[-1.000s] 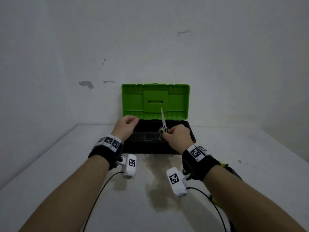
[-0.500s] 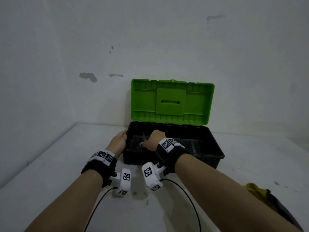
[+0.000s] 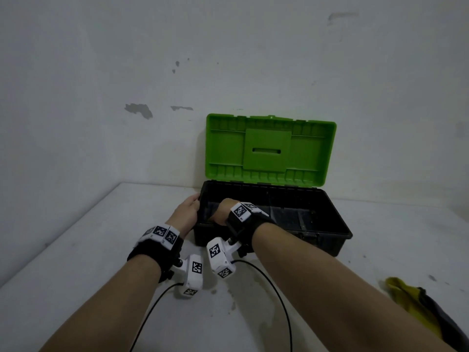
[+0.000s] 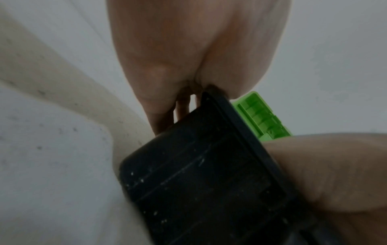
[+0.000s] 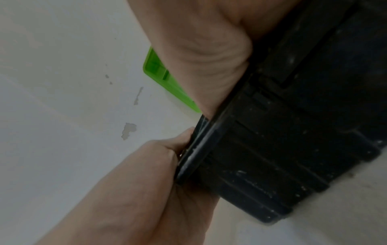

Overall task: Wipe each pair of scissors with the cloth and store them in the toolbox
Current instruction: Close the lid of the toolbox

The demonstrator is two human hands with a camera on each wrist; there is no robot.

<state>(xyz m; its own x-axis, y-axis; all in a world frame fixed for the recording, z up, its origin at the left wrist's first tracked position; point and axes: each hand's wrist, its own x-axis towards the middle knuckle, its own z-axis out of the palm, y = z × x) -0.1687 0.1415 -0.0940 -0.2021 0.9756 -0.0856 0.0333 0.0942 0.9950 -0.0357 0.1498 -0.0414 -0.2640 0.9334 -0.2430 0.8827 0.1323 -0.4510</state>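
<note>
The toolbox (image 3: 317, 235) has a black base and a green lid (image 3: 269, 151) that stands open against the wall. My left hand (image 3: 186, 212) grips the box's left end at the rim; in the left wrist view its fingers (image 4: 180, 107) run down the outside of the black wall (image 4: 199, 182). My right hand (image 3: 223, 210) reaches over the front rim into the left part of the box, with its palm heel (image 5: 209, 58) against the rim (image 5: 201, 149). Its fingers are hidden inside. No scissors show. A yellow cloth (image 3: 408, 298) lies at the lower right of the table.
The box sits on a white table (image 3: 76, 262) in a corner, with walls behind and to the left. A dark item (image 3: 446, 318) lies partly on the cloth. Cables from the wrist cameras trail across the table near me.
My right hand carried the green-handled scissors from above the box down into its left part, and they are now out of sight. My left hand shifted from the rim's front to the left end.
</note>
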